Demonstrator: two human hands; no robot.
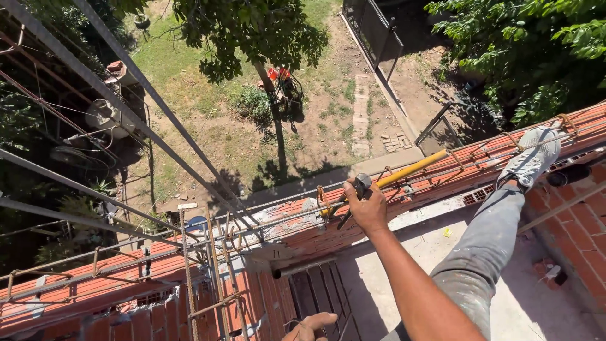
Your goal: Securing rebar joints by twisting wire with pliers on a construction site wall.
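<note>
My right hand (368, 207) is shut on a pair of dark pincers (355, 192), whose jaws sit at the horizontal steel rebars (278, 215) running along the top of the red brick wall (120, 278). Just behind the hand a long yellow-handled tool (410, 169) lies along the wall top. My left hand (310, 328) shows at the bottom edge, fingers loosely apart and holding nothing, close to an upright rebar cage (211, 278). My leg in grey paint-spotted trousers stretches right, its grey shoe (535, 156) resting on the bricks.
Slanting steel bars (126, 88) cross the upper left. Far below lie a grassy yard, a tree (252, 31) and a dark metal gate (375, 31). A concrete slab (391, 278) lies inside the wall, and a brick wall (581, 233) rises on the right.
</note>
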